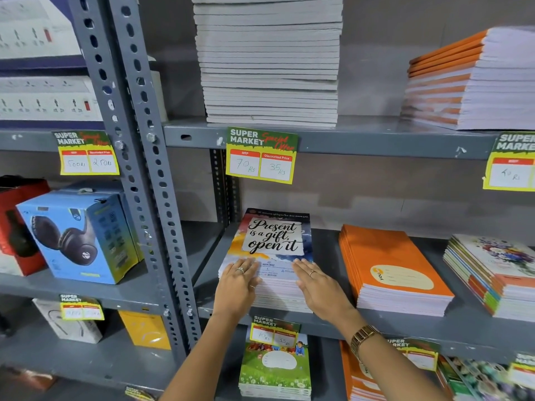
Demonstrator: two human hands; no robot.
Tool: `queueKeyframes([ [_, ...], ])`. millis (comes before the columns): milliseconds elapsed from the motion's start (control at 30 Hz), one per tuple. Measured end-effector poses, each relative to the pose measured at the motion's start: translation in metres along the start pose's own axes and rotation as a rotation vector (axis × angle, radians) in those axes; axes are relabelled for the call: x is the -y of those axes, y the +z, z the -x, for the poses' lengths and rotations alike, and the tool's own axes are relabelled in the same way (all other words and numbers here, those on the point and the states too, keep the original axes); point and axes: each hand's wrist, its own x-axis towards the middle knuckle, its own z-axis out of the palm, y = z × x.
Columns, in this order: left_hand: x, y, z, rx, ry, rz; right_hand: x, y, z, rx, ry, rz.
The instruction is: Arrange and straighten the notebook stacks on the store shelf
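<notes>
A stack of notebooks (pixel 275 238) with "Present is a gift, open it" on the top cover lies on the middle shelf (pixel 333 321). My left hand (pixel 238 286) rests flat on the stack's near left corner, fingers spread over the cover and front edge. My right hand (pixel 317 282) lies flat on the near right corner, fingers together. Neither hand grips anything. To the right sits an orange notebook stack (pixel 390 267), then a slanted stack with floral covers (pixel 492 273).
On the upper shelf stand a tall grey-white stack (pixel 269 59) and an angled orange stack (pixel 469 82). Price tags (pixel 262 154) hang from the shelf edges. A blue headphone box (pixel 81 233) sits on the left rack. Green-covered notebooks (pixel 275 369) lie on the shelf below.
</notes>
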Motion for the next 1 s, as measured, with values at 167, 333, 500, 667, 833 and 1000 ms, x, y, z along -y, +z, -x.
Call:
queueKeyframes([
  [167,0.000,0.000,0.000,-0.004,0.002,0.009,0.001,0.002,0.000,-0.012,0.009,0.004],
  [333,-0.001,-0.001,0.000,-0.001,0.004,0.009,0.004,-0.001,0.002,0.000,0.028,0.006],
  [500,-0.002,-0.006,0.002,0.038,0.007,-0.016,0.008,-0.006,0.003,0.064,0.065,-0.014],
  [667,-0.014,-0.014,0.004,0.102,-0.016,-0.199,0.008,-0.015,0.019,-0.048,0.078,0.088],
  [833,-0.060,-0.013,0.002,0.039,-0.037,-0.170,0.000,-0.053,0.046,-0.336,0.016,0.093],
  [1000,-0.136,-0.027,-0.006,-0.218,0.129,-0.149,-0.028,-0.109,0.065,-0.627,0.023,0.101],
])
